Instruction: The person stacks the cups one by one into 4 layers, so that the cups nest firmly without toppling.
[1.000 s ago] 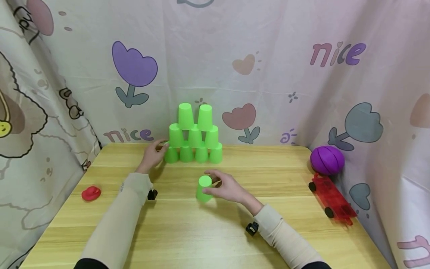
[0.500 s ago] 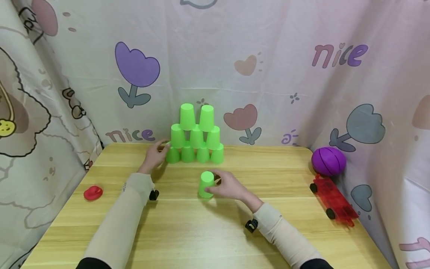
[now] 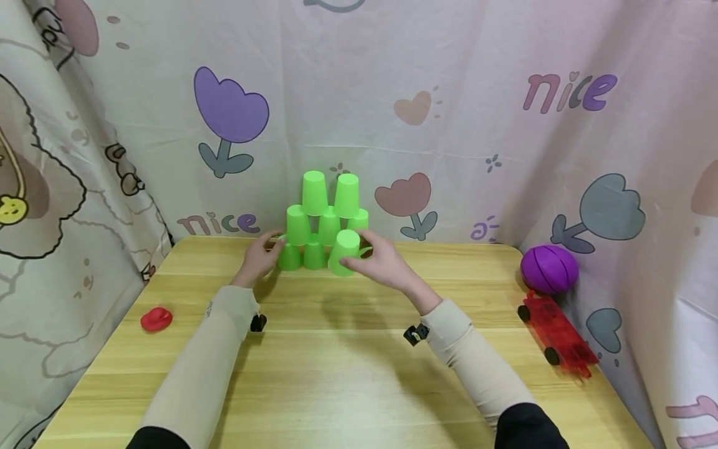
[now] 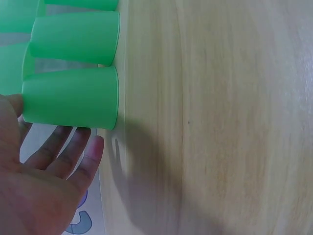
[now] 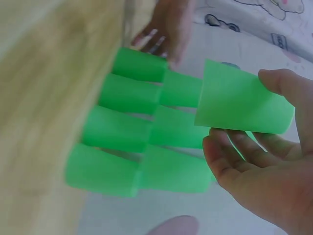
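Note:
A pyramid of upside-down green plastic cups (image 3: 298, 225) stands near the back edge of the table, with three cups in its middle row and two on top. My right hand (image 3: 383, 262) pinches another upside-down green cup (image 3: 344, 251) between thumb and fingers, raised in front of the pyramid and hiding part of its lower right. The right wrist view shows this held cup (image 5: 239, 100) apart from the rows behind. My left hand (image 3: 260, 259) is at the pyramid's lower left, its fairly straight fingers beside the end cup (image 4: 73, 98) of the bottom row and the thumb at that cup's narrow end.
A small red hat-shaped toy (image 3: 156, 319) lies on the left of the wooden table (image 3: 336, 386). At the right edge are a purple ball (image 3: 550, 269) and a red see-through toy car (image 3: 561, 333). A printed curtain (image 3: 465, 125) hangs right behind the table.
My right hand has lifted the single cup off the table and carried it away from me, up to the pyramid's front. The left hand stays at the lower left cup.

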